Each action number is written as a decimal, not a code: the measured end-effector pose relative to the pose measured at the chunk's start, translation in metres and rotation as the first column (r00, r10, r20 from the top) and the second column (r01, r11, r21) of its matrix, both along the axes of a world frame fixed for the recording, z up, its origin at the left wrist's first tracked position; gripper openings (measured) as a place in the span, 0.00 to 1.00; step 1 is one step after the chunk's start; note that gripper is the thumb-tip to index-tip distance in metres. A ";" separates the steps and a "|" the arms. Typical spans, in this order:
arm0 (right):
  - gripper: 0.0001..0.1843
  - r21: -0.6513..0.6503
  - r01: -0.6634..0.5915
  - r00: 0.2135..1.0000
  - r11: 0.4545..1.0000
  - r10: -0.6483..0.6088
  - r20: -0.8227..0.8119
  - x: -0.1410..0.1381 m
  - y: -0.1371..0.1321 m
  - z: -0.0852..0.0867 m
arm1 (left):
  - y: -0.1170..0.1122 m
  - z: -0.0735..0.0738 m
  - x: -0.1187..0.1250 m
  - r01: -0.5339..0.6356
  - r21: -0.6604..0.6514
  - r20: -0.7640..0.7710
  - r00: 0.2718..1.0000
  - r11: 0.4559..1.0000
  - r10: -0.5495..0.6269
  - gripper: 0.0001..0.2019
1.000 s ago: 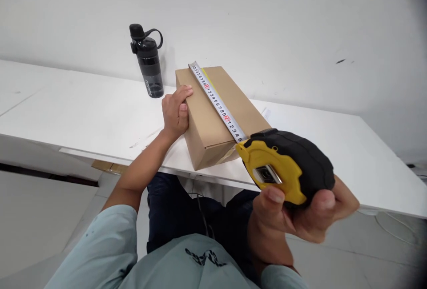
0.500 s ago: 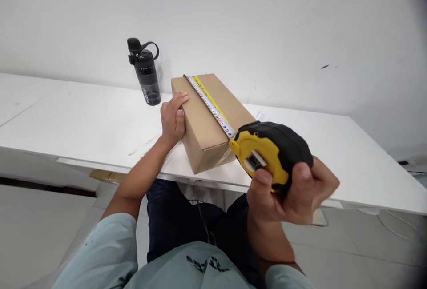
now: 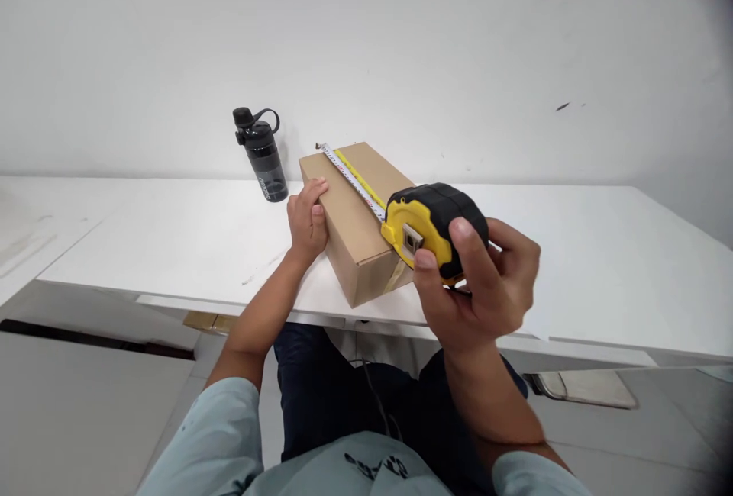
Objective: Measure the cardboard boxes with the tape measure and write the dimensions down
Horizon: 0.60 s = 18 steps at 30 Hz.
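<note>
A closed brown cardboard box (image 3: 343, 214) sits at an angle on the white table. My left hand (image 3: 308, 217) grips its left side, fingers over the top edge and thumb against the side. My right hand (image 3: 481, 282) holds a yellow and black tape measure (image 3: 435, 229) above the box's near right corner. The tape blade (image 3: 358, 185) is pulled out and runs lengthwise over the box top. Its metal hook (image 3: 318, 146) sticks out a little past the far edge. The tape measure's case hides part of the box's right side.
A dark see-through water bottle (image 3: 264, 156) with a carry loop stands behind and left of the box, near the wall (image 3: 401, 46). The white table (image 3: 601, 267) runs left and right, its front edge just before my lap.
My right hand has brought the tape measure in closer to the box, and the hook now juts beyond the far edge. My left hand stays on the box. The view has shifted somewhat.
</note>
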State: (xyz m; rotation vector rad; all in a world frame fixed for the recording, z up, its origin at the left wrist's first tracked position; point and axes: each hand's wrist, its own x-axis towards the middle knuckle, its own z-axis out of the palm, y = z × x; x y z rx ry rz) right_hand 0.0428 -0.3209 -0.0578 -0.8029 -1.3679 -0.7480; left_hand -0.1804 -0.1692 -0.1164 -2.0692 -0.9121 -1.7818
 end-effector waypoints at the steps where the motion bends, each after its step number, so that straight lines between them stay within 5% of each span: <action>1: 0.35 0.006 -0.015 1.000 1.000 0.015 -0.003 0.001 -0.003 0.000 | 0.000 0.001 0.000 0.008 0.015 -0.001 1.000 1.000 -0.008 0.25; 18: 0.44 -0.041 -0.082 0.996 0.996 0.083 0.033 0.030 -0.032 -0.026 | 0.004 -0.001 -0.003 0.002 0.019 0.004 1.000 1.000 -0.002 0.25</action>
